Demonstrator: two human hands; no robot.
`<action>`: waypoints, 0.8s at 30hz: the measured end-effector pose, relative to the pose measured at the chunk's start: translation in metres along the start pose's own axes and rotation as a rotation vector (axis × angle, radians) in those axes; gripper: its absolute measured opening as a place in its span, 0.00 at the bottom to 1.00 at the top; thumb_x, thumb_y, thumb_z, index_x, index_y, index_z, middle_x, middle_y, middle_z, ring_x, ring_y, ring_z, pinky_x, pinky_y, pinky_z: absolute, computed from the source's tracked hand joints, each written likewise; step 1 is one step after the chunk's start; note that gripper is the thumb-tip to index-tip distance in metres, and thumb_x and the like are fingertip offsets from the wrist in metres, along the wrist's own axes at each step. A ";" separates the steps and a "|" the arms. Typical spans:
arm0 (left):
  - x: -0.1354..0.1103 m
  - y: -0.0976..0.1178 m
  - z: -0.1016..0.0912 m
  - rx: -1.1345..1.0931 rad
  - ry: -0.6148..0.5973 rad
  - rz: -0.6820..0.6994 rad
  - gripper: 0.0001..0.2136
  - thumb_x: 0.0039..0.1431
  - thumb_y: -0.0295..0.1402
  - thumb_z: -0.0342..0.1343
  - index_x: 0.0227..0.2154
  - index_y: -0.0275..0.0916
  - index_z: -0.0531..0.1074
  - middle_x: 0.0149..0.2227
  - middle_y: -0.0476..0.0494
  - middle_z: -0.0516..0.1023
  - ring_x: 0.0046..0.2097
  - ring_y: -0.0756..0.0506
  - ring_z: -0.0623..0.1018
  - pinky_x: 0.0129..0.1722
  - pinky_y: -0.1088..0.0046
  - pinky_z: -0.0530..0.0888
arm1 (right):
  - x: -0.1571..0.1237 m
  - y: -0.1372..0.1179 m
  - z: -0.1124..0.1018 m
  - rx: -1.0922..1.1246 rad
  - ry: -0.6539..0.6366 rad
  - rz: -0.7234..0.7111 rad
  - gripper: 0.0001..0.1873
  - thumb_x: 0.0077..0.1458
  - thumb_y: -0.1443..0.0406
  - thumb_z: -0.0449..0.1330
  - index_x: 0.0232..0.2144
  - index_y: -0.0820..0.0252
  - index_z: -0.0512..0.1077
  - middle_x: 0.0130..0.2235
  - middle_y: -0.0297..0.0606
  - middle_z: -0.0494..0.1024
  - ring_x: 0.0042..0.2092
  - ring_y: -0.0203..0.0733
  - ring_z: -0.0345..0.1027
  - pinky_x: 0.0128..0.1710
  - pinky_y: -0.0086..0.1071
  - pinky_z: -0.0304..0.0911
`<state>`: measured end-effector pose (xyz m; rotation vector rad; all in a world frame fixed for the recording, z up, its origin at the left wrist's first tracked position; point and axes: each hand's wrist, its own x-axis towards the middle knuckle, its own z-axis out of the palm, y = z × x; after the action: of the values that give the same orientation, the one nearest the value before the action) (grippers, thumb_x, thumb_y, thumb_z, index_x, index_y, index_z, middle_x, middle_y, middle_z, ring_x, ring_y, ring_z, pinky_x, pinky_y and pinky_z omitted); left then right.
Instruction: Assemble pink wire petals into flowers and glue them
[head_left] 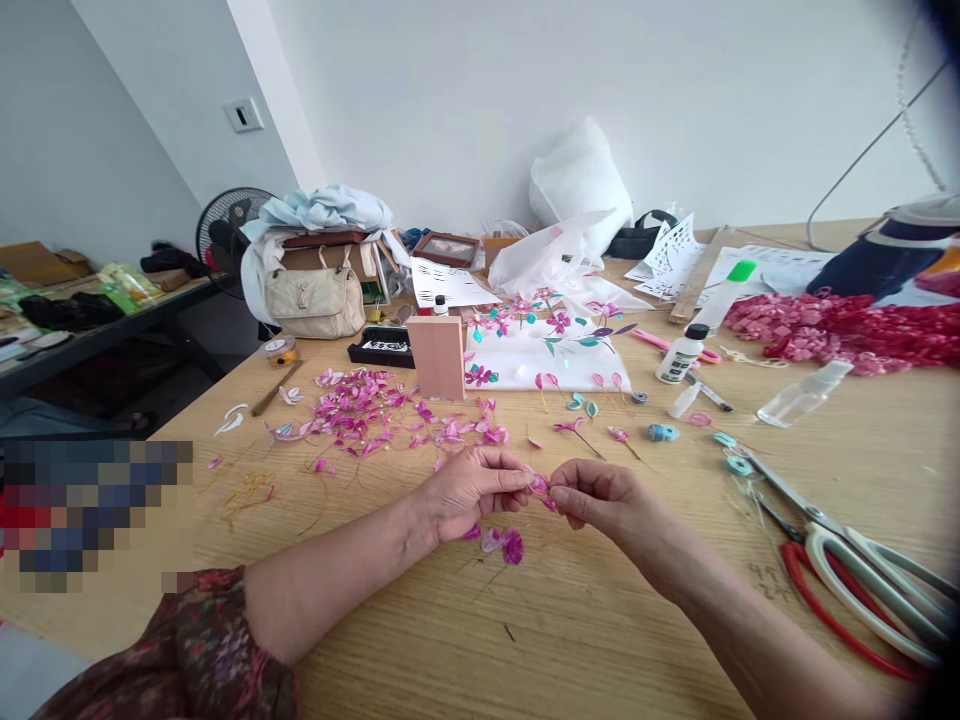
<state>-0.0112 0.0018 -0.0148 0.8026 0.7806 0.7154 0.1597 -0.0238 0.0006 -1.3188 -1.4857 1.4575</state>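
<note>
My left hand [466,490] and my right hand [604,497] meet above the wooden table [525,620], both pinching a small pink petal piece [540,486] between thumb and fingers. Under my left hand lie more pink flower pieces [504,543]. A heap of loose pink petals [375,410] is spread just beyond my hands. Behind it stands a white foam block [547,365] stuck with pink flowers and teal leaves, next to a small pinkish wooden box [437,356].
Large scissors [840,560] with red and white handles lie at the right. A glue bottle [681,353], a clear spray bottle [802,393], small teal tape rolls [663,432] and a red-pink ribbon pile [847,333] sit beyond. A beige handbag [315,298], a fan [225,235] and white bags [577,190] stand at the back.
</note>
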 end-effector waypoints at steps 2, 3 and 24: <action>0.000 -0.001 -0.001 0.001 0.000 -0.002 0.10 0.37 0.31 0.66 0.22 0.32 0.72 0.21 0.49 0.72 0.24 0.55 0.70 0.27 0.79 0.65 | 0.002 0.003 0.001 0.008 0.016 -0.009 0.13 0.41 0.56 0.59 0.17 0.59 0.66 0.19 0.28 0.61 0.23 0.33 0.52 0.23 0.28 0.50; 0.000 -0.001 -0.001 0.001 0.001 -0.002 0.10 0.37 0.31 0.66 0.22 0.32 0.72 0.21 0.49 0.72 0.24 0.55 0.70 0.27 0.79 0.65 | 0.002 0.005 0.002 0.005 0.019 -0.013 0.13 0.41 0.56 0.59 0.18 0.59 0.66 0.19 0.28 0.62 0.23 0.33 0.52 0.23 0.28 0.50; -0.005 0.001 -0.001 -0.016 -0.086 0.014 0.09 0.46 0.35 0.61 0.25 0.33 0.71 0.26 0.46 0.72 0.28 0.53 0.70 0.30 0.77 0.65 | 0.000 0.004 0.001 0.036 0.030 0.005 0.12 0.41 0.58 0.58 0.17 0.59 0.64 0.19 0.28 0.59 0.23 0.32 0.49 0.24 0.28 0.47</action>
<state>-0.0150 -0.0012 -0.0130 0.8196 0.6914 0.6939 0.1592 -0.0242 -0.0032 -1.3179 -1.4321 1.4545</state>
